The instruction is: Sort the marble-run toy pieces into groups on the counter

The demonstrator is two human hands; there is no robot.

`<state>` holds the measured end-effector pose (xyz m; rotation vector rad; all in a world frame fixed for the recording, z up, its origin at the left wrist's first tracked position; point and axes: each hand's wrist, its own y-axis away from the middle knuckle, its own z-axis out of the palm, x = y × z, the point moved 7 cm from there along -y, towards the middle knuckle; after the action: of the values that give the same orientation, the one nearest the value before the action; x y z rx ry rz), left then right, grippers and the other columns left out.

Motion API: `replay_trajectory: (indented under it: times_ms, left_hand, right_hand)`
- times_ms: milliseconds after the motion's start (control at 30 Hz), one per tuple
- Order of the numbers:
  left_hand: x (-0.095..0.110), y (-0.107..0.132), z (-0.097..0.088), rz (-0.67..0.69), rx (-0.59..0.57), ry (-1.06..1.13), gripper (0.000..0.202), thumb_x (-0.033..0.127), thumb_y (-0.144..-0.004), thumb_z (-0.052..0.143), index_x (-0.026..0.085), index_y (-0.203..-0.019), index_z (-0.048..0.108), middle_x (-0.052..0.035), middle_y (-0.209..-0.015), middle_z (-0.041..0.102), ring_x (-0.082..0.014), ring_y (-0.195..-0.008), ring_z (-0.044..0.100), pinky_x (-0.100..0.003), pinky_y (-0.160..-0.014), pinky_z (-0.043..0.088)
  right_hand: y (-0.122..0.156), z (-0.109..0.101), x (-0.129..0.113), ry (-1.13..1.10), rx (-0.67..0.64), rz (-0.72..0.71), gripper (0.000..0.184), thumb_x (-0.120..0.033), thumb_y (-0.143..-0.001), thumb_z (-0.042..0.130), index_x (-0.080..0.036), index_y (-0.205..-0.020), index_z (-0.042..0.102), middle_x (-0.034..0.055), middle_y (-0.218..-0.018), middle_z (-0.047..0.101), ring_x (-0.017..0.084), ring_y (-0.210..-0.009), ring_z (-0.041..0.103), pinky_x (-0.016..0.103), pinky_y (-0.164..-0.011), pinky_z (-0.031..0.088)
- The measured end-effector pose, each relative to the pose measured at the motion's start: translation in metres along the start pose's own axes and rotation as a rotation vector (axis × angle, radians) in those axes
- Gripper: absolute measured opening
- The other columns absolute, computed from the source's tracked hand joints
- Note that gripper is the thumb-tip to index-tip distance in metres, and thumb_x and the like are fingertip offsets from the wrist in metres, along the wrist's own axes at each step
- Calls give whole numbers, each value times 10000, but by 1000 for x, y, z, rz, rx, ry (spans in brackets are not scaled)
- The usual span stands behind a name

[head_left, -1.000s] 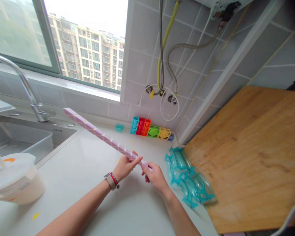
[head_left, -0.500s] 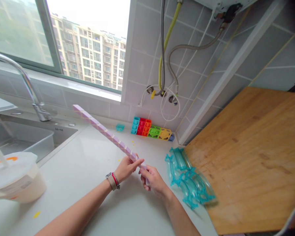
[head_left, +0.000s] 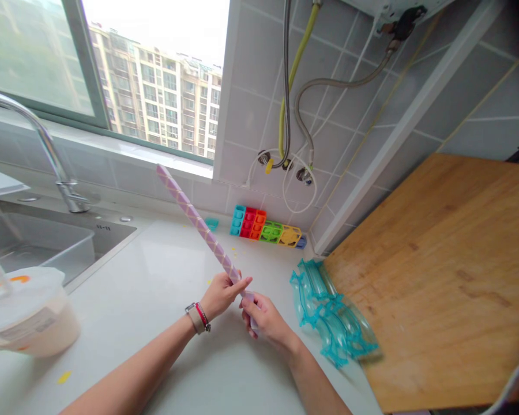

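Observation:
A long, narrow lilac stick (head_left: 199, 223) with pale diagonal bands slants up and left over the white counter (head_left: 155, 282); I cannot tell what kind of thing it is. My left hand (head_left: 222, 294), with a watch and a red bracelet at the wrist, is closed around its lower part, thumb lying across it. Just below, my right hand (head_left: 263, 314) grips the near end between thumb and curled fingers. Part of that end is hidden by the fingers.
Bright plastic blocks (head_left: 266, 226) stand by the wall, near a small teal piece (head_left: 211, 223). Clear teal tube pieces (head_left: 328, 311) lie right, against a wooden board (head_left: 450, 276). Left are a lidded tub (head_left: 30, 323), the sink (head_left: 112, 233) and faucet (head_left: 71, 196).
The stick's far end has swung right and upward, so it stands steeper. My right hand has shifted slightly left; my left hand has barely moved.

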<state>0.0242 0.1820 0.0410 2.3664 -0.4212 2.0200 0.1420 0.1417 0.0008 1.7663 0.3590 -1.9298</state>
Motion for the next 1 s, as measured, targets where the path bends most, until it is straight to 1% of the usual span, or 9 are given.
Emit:
replay_trajectory:
  times_ms: [100,233,300,433,567,700,833,933,1000]
  left_hand:
    - [-5,-1,-1,-29,14,-7,516,586,-885,598,196,-568,478,67,-448,438,-90,-443,395,-241,-496,320]
    - [-13,-1,0,-114,6,-37,611,619,-908,531,188,-477,490,30,-402,449,-105,-426,445,-254,-506,359]
    - [-14,-2,0,-130,4,-39,636,623,-910,524,184,-450,497,18,-397,461,-109,-427,463,-256,-514,375]
    - [-13,-2,0,-109,-5,-9,612,604,-899,561,179,-462,511,24,-416,476,-101,-435,463,-247,-512,370]
    - [-12,-1,1,-117,-5,-11,619,601,-906,558,173,-460,525,25,-409,472,-98,-431,458,-248,-520,371]
    - [-10,-1,2,-108,-22,11,593,603,-900,571,170,-497,532,28,-420,469,-98,-438,453,-247,-514,360]
    - [-8,-3,6,-60,-101,115,441,554,-860,660,156,-675,612,33,-500,526,-105,-467,483,-234,-491,360]
    - [-8,-4,7,-47,-154,141,388,511,-833,718,148,-732,629,28,-542,563,-104,-485,500,-229,-497,380]
    - [-8,-3,7,-59,-184,150,376,493,-813,750,145,-740,628,21,-566,587,-103,-497,512,-225,-501,389]
  right_hand:
    - [1,0,0,92,8,-42,403,-600,-919,596,-205,-986,550,-67,-634,510,85,-439,467,208,-423,373]
    - [3,0,-4,238,35,-106,394,-578,-929,601,-206,-1055,572,-51,-701,520,102,-534,491,230,-517,430]
    - [4,-1,-7,280,50,-124,386,-574,-935,591,-208,-1060,584,-39,-741,524,114,-579,495,240,-549,441]
    - [7,0,-22,426,89,-220,281,-475,-961,594,-214,-1062,620,-29,-789,563,133,-684,508,249,-646,414]
    - [8,0,-33,519,138,-287,206,-404,-970,601,-215,-1035,649,-14,-876,630,140,-745,521,246,-688,395]
    - [9,-5,-35,542,193,-320,241,-438,-960,619,-208,-1007,675,9,-942,678,158,-799,570,252,-727,419]
    - [7,-11,-32,436,206,-294,344,-517,-923,655,-189,-1022,673,33,-966,720,173,-814,616,259,-735,451]
    - [6,-16,-28,429,255,-263,407,-561,-876,696,-173,-999,691,43,-932,728,179,-789,614,264,-716,454]
    - [6,-17,-26,446,259,-244,429,-580,-867,695,-170,-995,708,39,-897,724,172,-755,598,262,-690,447]
